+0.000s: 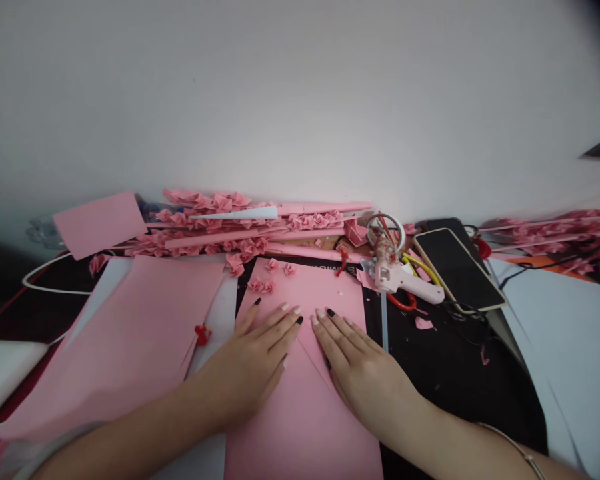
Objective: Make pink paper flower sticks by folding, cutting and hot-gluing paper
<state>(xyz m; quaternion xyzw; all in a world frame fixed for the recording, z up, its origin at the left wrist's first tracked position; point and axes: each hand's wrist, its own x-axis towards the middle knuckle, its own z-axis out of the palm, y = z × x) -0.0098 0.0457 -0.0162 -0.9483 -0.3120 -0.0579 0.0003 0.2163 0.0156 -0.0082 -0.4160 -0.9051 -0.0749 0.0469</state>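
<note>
A sheet of pink paper [300, 440] lies in front of me with a diagonal edge or crease running between my hands. My left hand [260, 357] rests flat on its left side, fingers stretched out. Flat on the right side is my right hand [357, 357], its fingertips close to those of the left. Neither hand grips anything. Several small folded pink paper flowers [261, 285] sit on the paper's far end, beyond my left fingertips.
Stacked pink sheets [130, 333] lie left. Pink flower stems [220, 233] line the wall. A glue gun [405, 283], tape roll [386, 232] and phone [457, 267] stand right of the paper on a black mat [445, 393]. White sheets [570, 347] lie far right.
</note>
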